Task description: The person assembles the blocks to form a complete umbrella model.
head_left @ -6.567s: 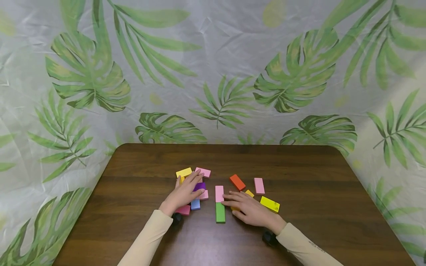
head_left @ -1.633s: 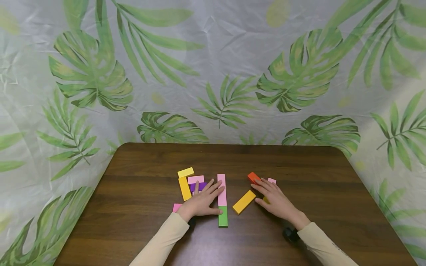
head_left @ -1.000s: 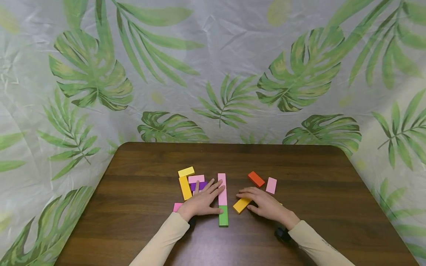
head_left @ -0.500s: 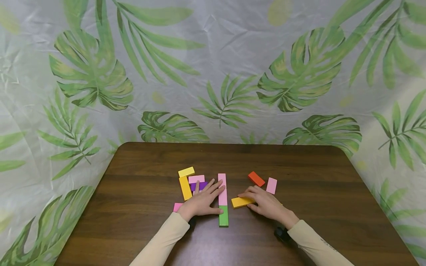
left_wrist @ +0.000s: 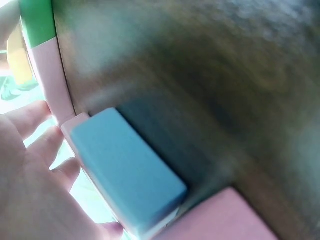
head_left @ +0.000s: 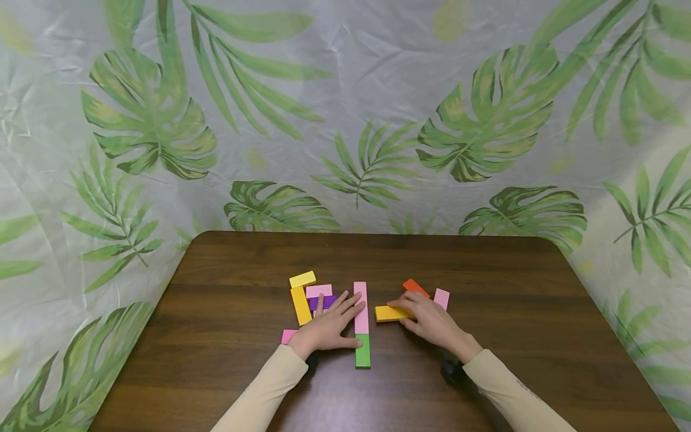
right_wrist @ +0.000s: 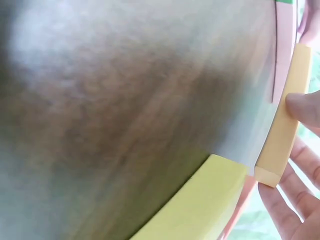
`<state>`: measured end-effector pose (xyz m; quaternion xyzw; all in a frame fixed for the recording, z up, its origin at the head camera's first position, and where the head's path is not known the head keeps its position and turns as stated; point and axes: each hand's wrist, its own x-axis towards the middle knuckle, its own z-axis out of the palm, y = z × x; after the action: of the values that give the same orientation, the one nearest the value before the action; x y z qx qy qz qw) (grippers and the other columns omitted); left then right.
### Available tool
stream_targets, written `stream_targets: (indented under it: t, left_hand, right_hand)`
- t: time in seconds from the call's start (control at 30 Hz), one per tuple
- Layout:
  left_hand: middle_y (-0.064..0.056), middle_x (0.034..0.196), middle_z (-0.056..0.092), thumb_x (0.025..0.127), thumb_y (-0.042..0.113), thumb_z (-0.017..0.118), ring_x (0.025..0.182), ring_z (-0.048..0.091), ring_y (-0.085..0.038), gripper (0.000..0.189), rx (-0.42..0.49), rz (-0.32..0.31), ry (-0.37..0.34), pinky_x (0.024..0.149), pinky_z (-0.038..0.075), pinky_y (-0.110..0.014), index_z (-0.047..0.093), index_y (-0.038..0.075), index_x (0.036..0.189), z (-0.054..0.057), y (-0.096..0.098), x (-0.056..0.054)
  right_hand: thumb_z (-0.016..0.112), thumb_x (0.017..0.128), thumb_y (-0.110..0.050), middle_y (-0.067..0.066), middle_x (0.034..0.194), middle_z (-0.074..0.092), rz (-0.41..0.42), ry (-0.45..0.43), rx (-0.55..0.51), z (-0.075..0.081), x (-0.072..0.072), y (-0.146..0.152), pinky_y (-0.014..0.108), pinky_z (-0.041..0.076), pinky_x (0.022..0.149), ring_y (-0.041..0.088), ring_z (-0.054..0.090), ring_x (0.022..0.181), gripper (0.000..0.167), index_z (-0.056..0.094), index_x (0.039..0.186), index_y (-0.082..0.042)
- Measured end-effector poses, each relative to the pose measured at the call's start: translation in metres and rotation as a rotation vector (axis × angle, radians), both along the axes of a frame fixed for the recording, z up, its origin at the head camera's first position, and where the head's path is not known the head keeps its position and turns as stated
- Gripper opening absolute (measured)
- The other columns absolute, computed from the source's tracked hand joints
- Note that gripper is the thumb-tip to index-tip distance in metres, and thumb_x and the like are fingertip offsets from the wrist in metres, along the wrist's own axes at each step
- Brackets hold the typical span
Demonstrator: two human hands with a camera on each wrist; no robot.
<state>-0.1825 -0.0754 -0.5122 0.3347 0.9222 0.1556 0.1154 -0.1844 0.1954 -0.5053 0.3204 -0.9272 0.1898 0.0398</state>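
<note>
Fingers spread, my left hand (head_left: pixel 326 331) rests with fingertips on a pink strip of block (head_left: pixel 361 323) and thumb on the green block (head_left: pixel 363 355) joined end to end with it. My right hand (head_left: pixel 432 322) pinches an orange-yellow block (head_left: pixel 390 314) between thumb and fingers. This block lies crosswise just right of the pink strip, with a small gap. In the right wrist view, the thumb presses the held block's (right_wrist: pixel 282 135) side. Close under the left hand is a blue block (left_wrist: pixel 127 170), hidden from the head view.
Left of the strip lie a purple block (head_left: pixel 321 302), a pink block (head_left: pixel 318 290), an orange block (head_left: pixel 300 306) and a pale yellow block (head_left: pixel 302 279). Right of it are a red block (head_left: pixel 414 287), another pink block (head_left: pixel 441 298) and a yellow block (right_wrist: pixel 200 202), on the wooden table (head_left: pixel 243 258).
My right hand moved left from the right-hand blocks, took hold of the orange-yellow block, turned it crosswise and shifted it away from me. Earlier, the pink strip lengthened. Lately the left hand stays still.
</note>
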Motion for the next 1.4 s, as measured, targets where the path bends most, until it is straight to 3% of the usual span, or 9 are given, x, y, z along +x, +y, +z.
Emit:
stream_targets:
  t: [0.27,0.6,1.4]
  left_hand:
    - [0.001,0.159,0.014,0.087,0.053,0.062,0.145,0.007,-0.023,0.083,-0.007,-0.002,-0.008,0.106,-0.004,-0.065,0.027,0.016,0.153,-0.001,0.000,0.000]
    - [0.000,0.159,0.014,0.087,0.053,0.062,0.145,0.009,-0.023,0.083,-0.016,-0.012,0.008,0.108,-0.001,-0.064,0.027,0.014,0.152,0.001,0.000,0.000]
    - [0.000,0.159,0.016,0.087,0.051,0.063,0.145,0.008,-0.022,0.083,-0.014,-0.006,-0.006,0.108,-0.003,-0.064,0.027,0.015,0.153,0.001,0.000,-0.001]
  right_hand:
    - [0.074,0.084,-0.013,0.005,0.109,0.059,-0.030,0.025,0.007,0.002,-0.008,-0.004,0.036,0.052,0.073,0.020,0.057,0.096,0.039,0.066,0.122,-0.013]
    - [0.072,0.086,-0.012,0.004,0.105,0.060,-0.042,0.020,0.007,0.005,-0.020,-0.009,0.037,0.050,0.080,0.020,0.055,0.094,0.038,0.065,0.123,-0.010]
    - [0.071,0.086,-0.011,0.006,0.106,0.060,-0.095,0.021,0.011,0.007,-0.060,-0.029,0.040,0.050,0.082,0.024,0.055,0.097,0.036,0.066,0.121,-0.009]
